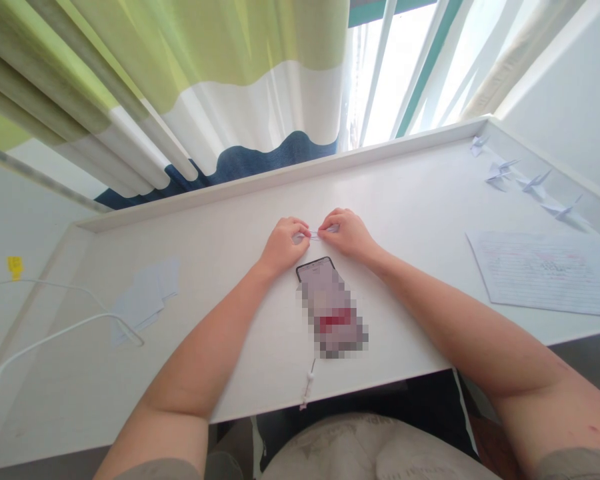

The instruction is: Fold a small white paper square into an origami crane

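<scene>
Head view: two bare hands work a small white paper piece (315,235) above the middle of the tabletop (230,213), and the step in hand appears to be shaping or creasing it by fingertip. The left hand (287,242) meets it from nine o'clock and the right hand (347,233) from three o'clock; in each, thumb and fingers close on the paper, so that both sides of the grip are clamped. The piece spans the short gap between the fingertips, its ends partly hidden by them; its exact folds are too small to tell. The next move probably calls for matched, light pinches, since thin paper could slip or tear under uneven pull. Relative to the piece, a phone (325,293) lies near at six o'clock, paper slips (145,293) between eight and nine, folded paper figures (535,185) between two and three, and a lined sheet (550,267) between three and four.
</scene>
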Demonstrator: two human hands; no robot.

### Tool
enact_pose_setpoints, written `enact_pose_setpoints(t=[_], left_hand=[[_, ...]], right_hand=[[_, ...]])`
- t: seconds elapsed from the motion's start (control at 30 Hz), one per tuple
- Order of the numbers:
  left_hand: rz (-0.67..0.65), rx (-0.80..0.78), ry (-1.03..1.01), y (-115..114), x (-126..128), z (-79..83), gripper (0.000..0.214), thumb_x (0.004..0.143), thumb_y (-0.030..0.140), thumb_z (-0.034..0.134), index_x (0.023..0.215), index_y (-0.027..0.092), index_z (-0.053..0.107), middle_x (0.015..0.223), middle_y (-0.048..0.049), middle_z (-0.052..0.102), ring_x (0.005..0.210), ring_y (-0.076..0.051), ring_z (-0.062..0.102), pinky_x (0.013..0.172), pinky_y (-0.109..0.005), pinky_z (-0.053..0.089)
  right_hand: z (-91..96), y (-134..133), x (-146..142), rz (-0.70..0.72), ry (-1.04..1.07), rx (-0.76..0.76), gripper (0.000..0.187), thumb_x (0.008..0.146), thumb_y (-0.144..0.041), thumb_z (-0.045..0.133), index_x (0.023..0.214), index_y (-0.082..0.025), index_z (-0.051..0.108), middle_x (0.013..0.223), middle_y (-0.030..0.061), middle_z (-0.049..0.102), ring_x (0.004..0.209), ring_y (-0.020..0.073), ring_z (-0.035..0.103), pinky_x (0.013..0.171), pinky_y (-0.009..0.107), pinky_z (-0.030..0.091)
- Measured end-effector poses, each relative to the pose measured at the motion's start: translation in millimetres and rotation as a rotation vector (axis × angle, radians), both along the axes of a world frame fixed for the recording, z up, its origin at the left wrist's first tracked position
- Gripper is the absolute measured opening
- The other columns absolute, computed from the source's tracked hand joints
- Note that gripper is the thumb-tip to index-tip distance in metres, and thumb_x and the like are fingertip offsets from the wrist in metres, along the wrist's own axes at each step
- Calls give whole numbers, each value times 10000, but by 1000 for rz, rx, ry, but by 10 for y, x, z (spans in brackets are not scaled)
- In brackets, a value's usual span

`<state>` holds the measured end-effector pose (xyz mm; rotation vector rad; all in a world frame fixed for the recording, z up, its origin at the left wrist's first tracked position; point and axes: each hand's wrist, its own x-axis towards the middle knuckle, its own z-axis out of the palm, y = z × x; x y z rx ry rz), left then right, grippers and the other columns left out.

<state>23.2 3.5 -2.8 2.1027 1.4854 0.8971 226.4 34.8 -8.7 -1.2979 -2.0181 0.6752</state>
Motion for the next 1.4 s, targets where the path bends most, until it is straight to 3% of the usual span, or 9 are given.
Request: enact_pose_setpoints(t=[0.2, 0.37, 0.57, 0.77, 0.87, 1.0, 1.13, 1.4], left_hand=[[-5, -4, 16, 0, -23, 1, 148, 856, 98, 642, 855, 223, 722, 1145, -71, 763, 1186, -256, 646, 1137, -470, 509], [-9, -12, 34, 10, -30, -15, 48, 887, 197, 707, 855, 225, 729, 1164, -77, 759, 1183, -266, 641, 1135, -481, 511], [-71, -29, 26, 11, -60, -8, 120, 896, 221, 699, 779, 222, 671, 1218, -83, 757, 1230, -277, 623, 1165, -495, 481], [39, -91, -128, 14, -83, -9, 125, 927, 137, 560, 907, 229, 642, 1189, -65, 768, 1194, -250, 651, 1120, -481, 511], [-10, -55, -75, 9, -82, -15, 132, 880, 118, 622, 899, 229, 690, 1181, -61, 771, 1231, -264, 626, 1163, -497, 481], [-44, -28, -17, 4, -76, -32, 32, 889, 213, 732, 863, 229, 740, 1201, -70, 768, 1237, -280, 612, 1171, -514, 475], [-38, -12, -19, 10, -79, -52, 49, 916, 227, 731, 881, 231, 765, 1193, -68, 774, 1233, -274, 616, 1160, -513, 487], [14, -50, -44, 14, -71, -31, 277, 893, 46, 568, 858, 223, 777, 1185, -52, 795, 1247, -250, 629, 1182, -498, 479]], right_hand=[[11, -15, 4, 4, 3, 5, 135, 874, -189, 708, 821, -238, 822, 1030, 74, 782, 1034, 275, 675, 960, 421, 522], [23, -29, 2, 2, -17, -5, 136, 893, -189, 704, 837, -229, 821, 1047, 82, 775, 1054, 281, 673, 965, 421, 512], [20, -40, -11, 5, -31, 7, 137, 904, -193, 703, 841, -229, 819, 1045, 74, 771, 1062, 282, 667, 981, 425, 504], [36, -58, -14, -3, -46, 5, 147, 909, -172, 698, 853, -228, 821, 1060, 80, 763, 1066, 288, 663, 993, 439, 505], [28, -55, -14, -3, -40, 6, 139, 911, -178, 708, 848, -231, 820, 1056, 80, 762, 1067, 290, 664, 994, 443, 508], [-2, -46, 2, -2, -16, 21, 134, 915, -194, 709, 857, -233, 823, 1024, 79, 765, 1048, 289, 669, 984, 444, 511], [-30, -38, 47, 70, 16, 59, 122, 912, -262, 742, 978, -254, 845, 1080, 77, 764, 1074, 294, 670, 1018, 460, 504], [-31, -58, 96, 202, -49, 102, 104, 904, -244, 732, 887, -276, 829, 1155, 77, 739, 1124, 304, 643, 1059, 507, 442]])
